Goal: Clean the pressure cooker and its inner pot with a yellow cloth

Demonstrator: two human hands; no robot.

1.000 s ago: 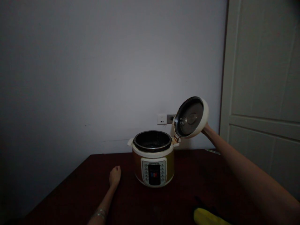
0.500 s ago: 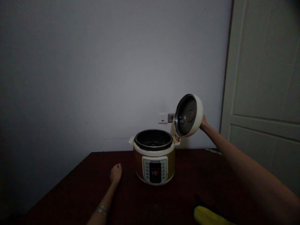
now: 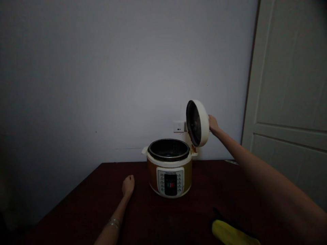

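A gold and white electric pressure cooker (image 3: 170, 173) stands on the dark wooden table (image 3: 84, 207), its dark inner pot (image 3: 169, 149) exposed. The hinged white lid (image 3: 197, 122) is raised nearly upright at the cooker's right. My right hand (image 3: 212, 124) presses on the lid's outer white top, fingers against it. Left of the cooker, my left hand (image 3: 128, 185) rests on the table with fingers curled under, a bracelet on the wrist. It holds nothing I can see.
A yellow object (image 3: 230, 234) lies on something dark at the table's near right. A wall socket (image 3: 178, 126) sits behind the cooker. A pale door (image 3: 291, 102) fills the right side. The room is dim.
My right hand has swung the lid from leaning back to the right up toward upright, turning it over the pot. My left hand stays on the table.
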